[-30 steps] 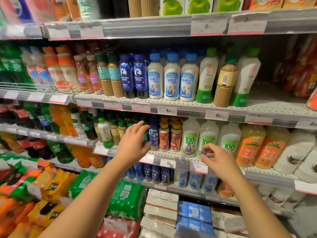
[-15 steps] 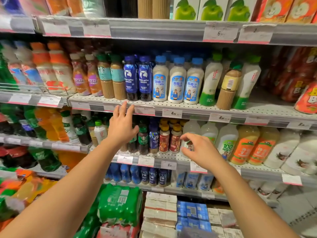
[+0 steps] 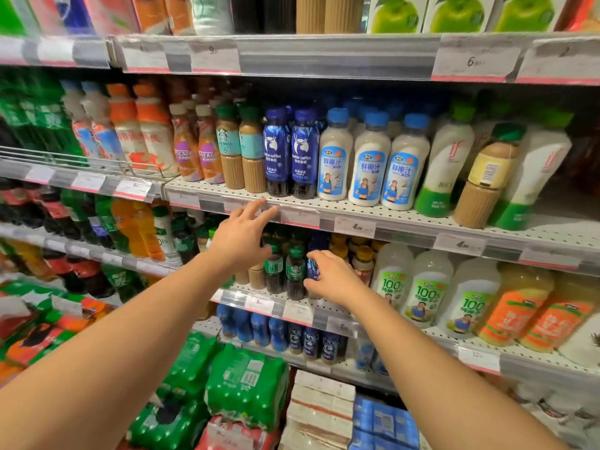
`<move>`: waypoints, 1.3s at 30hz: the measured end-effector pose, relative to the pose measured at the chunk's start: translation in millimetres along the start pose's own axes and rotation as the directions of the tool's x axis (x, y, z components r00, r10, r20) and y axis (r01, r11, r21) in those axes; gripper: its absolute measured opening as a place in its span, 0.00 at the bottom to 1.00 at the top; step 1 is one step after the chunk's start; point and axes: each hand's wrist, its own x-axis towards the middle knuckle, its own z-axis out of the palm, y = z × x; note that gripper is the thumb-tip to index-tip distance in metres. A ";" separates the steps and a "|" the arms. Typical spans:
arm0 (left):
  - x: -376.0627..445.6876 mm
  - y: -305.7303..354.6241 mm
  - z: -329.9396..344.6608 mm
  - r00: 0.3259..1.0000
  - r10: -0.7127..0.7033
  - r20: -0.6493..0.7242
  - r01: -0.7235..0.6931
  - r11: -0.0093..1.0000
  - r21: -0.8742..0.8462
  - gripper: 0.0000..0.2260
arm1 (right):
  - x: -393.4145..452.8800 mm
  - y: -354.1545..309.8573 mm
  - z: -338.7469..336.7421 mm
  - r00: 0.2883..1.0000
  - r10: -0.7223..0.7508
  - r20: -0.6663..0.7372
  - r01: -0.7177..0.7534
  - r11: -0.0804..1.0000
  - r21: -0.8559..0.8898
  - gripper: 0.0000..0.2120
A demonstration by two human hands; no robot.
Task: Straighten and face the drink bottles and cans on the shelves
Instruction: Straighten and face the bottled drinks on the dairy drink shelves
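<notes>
The left hand point(image 3: 240, 237) hovers with fingers spread, just left of the dark bottles point(image 3: 294, 274). The right hand point(image 3: 331, 277) pinches the blue bottle point(image 3: 312, 266) beside them.

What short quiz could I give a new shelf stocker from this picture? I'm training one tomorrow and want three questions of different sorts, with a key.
1. True or false: the left hand is gripping a bottle.
2. Which bottles on the upper shelf stand directly left of the three white bottles with blue caps?
A. orange juice bottles
B. two dark blue coffee bottles
C. green soda bottles
3. Fill in: the right hand reaches to the small bottles on the ____ shelf, the one below the blue coffee bottles.

Key
1. False: its fingers are spread, in front of the shelf edge.
2. B
3. Middle
</notes>
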 end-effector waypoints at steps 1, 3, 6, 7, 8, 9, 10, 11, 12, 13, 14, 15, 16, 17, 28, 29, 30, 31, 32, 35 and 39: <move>1.3 -1.6 -1.8 1.000 0.012 0.000 -0.012 1.000 0.015 0.37 | 10.9 -2.2 2.6 1.000 0.013 0.005 -0.013 1.000 -0.004 0.33; 3.4 -5.6 -2.4 0.999 0.036 -0.006 -0.036 0.999 0.040 0.36 | 29.9 -6.3 7.2 0.999 0.041 -0.007 -0.041 0.999 -0.028 0.32; 8.1 -12.4 -5.4 0.997 0.081 -0.002 -0.081 0.995 0.050 0.35 | 52.8 -10.5 17.4 0.988 0.133 -0.077 -0.139 0.987 -0.083 0.32; 9.6 -15.2 -8.0 0.994 0.108 0.001 -0.108 0.993 0.052 0.35 | 59.6 -12.7 22.1 0.979 0.178 -0.096 -0.188 0.976 -0.114 0.33; 10.8 -18.7 -10.2 0.991 0.137 0.003 -0.137 0.989 0.058 0.34 | 66.7 -15.3 27.7 0.971 0.213 -0.110 -0.228 0.962 -0.151 0.33; 12.1 -22.0 -12.5 0.986 0.169 0.004 -0.169 0.984 0.063 0.33 | 73.5 -18.1 33.4 0.963 0.240 -0.119 -0.259 0.948 -0.183 0.32; 13.6 -26.1 -14.9 0.979 0.203 0.010 -0.204 0.977 0.063 0.33 | 79.6 -21.5 38.3 0.956 0.267 -0.121 -0.287 0.935 -0.207 0.31; 15.9 -30.6 -18.1 0.971 0.238 0.017 -0.238 0.969 0.059 0.32 | 85.0 -25.3 42.0 0.947 0.298 -0.118 -0.317 0.924 -0.215 0.29; 19.4 -35.9 -20.2 0.963 0.270 0.025 -0.271 0.961 0.057 0.31 | 89.1 -30.5 44.9 0.938 0.330 -0.110 -0.346 0.912 -0.221 0.29; 22.1 -40.9 -22.5 0.952 0.305 0.029 -0.306 0.950 0.058 0.29 | 92.1 -34.8 49.0 0.929 0.354 -0.103 -0.369 0.901 -0.229 0.29; 25.3 -45.3 -25.2 0.939 0.342 0.031 -0.343 0.937 0.062 0.28 | 94.7 -38.3 53.1 0.920 0.377 -0.106 -0.392 0.889 -0.236 0.30; 29.1 -49.3 -28.6 0.926 0.377 0.028 -0.378 0.923 0.066 0.26 | 97.1 -40.2 57.1 0.907 0.403 -0.121 -0.421 0.874 -0.243 0.31; 33.2 -53.2 -32.0 0.913 0.407 0.022 -0.407 0.911 0.067 0.24 | 99.8 -41.2 60.6 0.893 0.423 -0.151 -0.449 0.859 -0.247 0.31; 36.8 -56.9 -35.5 0.901 0.434 0.015 -0.434 0.899 0.062 0.22 | 101.0 -44.8 63.0 0.881 0.436 -0.185 -0.470 0.850 -0.238 0.29; 57.8 -70.0 -76.2 0.782 0.594 -0.188 -0.609 0.792 -0.034 0.16 | 30.5 -83.1 6.4 0.854 0.423 -0.303 -0.474 0.873 -0.118 0.27; 60.4 -68.8 -87.1 0.771 0.591 -0.235 -0.617 0.786 -0.049 0.17 | 23.5 -86.9 -7.3 0.855 0.406 -0.322 -0.459 0.882 -0.109 0.28; 63.4 -68.2 -98.6 0.758 0.587 -0.284 -0.625 0.778 -0.059 0.17 | 17.1 -90.7 -21.6 0.861 0.376 -0.344 -0.434 0.894 -0.110 0.29; 66.1 -66.9 -111.7 0.744 0.582 -0.328 -0.632 0.773 -0.063 0.17 | 10.7 -95.0 -36.4 0.860 0.350 -0.371 -0.412 0.906 -0.100 0.28; 68.4 -65.0 -125.8 0.730 0.575 -0.370 -0.636 0.769 -0.061 0.17 | 4.2 -99.7 -52.2 0.857 0.323 -0.402 -0.382 0.921 -0.076 0.26; 79.0 -59.9 -174.8 0.661 0.557 -0.503 -0.652 0.758 -0.017 0.15 | -11.3 -118.5 -102.0 0.835 0.232 -0.500 -0.298 0.953 -0.055 0.23; 104.2 -57.8 -247.7 0.563 0.519 -0.643 -0.634 0.771 0.067 0.09 | -26.7 -146.5 -165.7 0.800 0.109 -0.589 -0.185 0.980 -0.070 0.21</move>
